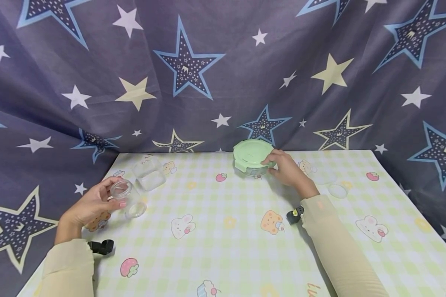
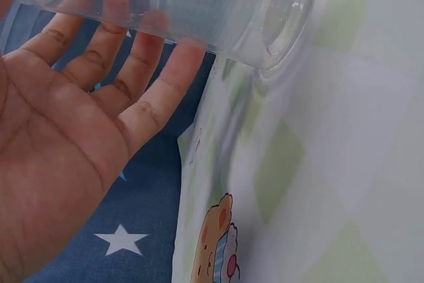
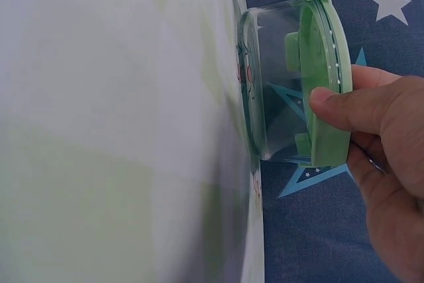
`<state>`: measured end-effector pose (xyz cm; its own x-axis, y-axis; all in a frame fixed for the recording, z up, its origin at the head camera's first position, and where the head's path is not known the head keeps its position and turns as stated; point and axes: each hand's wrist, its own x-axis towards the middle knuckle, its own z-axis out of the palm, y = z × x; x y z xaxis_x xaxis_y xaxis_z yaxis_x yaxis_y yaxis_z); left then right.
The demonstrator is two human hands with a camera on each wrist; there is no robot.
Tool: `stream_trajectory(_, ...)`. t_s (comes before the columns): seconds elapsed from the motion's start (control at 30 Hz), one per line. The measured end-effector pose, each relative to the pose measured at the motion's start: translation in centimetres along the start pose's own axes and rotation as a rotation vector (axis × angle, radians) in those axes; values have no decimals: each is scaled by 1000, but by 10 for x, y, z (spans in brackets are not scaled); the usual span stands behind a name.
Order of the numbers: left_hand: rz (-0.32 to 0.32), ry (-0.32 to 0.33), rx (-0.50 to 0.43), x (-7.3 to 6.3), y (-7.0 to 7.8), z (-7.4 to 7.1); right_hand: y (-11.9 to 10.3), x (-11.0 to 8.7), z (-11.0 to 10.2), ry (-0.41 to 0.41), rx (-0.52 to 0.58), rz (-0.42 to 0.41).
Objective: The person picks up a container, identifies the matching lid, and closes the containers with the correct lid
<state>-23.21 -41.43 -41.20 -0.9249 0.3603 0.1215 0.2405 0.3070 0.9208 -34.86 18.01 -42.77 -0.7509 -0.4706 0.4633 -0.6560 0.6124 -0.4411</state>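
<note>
In the head view my left hand (image 1: 93, 203) grips a clear round jar (image 1: 129, 199) at the left of the table, thumb on the near side. The left wrist view shows the fingers curved along the wall of the jar (image 2: 212, 14), its base close to the tablecloth. At the back of the table my right hand (image 1: 287, 168) holds the edge of a clear food container (image 1: 255, 171) with a light green lid (image 1: 252, 152). In the right wrist view the thumb lies on the lid's side clip (image 3: 331, 124), with fingers behind it.
Behind the left hand stands another clear container (image 1: 150, 178). To the right of my right forearm is a clear transparent item with a round end (image 1: 337, 190). A checked tablecloth (image 1: 223, 247) covers the table, and a star-patterned curtain (image 1: 215, 111) hangs along its back edge.
</note>
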Motion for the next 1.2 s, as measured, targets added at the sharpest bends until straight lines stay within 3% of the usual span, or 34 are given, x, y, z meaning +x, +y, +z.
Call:
stream_trajectory(0.33, 25, 7, -64, -2, -2, -2, 0, 0, 1, 3, 9, -6)
stream_trajectory(0.5, 17, 10, -34, 0, -2, -3, -1, -1, 1, -2, 2, 1)
stream_trajectory(0.9, 4, -30, 88, 21, 7, 5, -1, -1, 0, 1, -5, -10)
stream_trajectory(1.2, 49, -99, 41, 42, 18, 15, -1, -1, 0, 8, -1, -19)
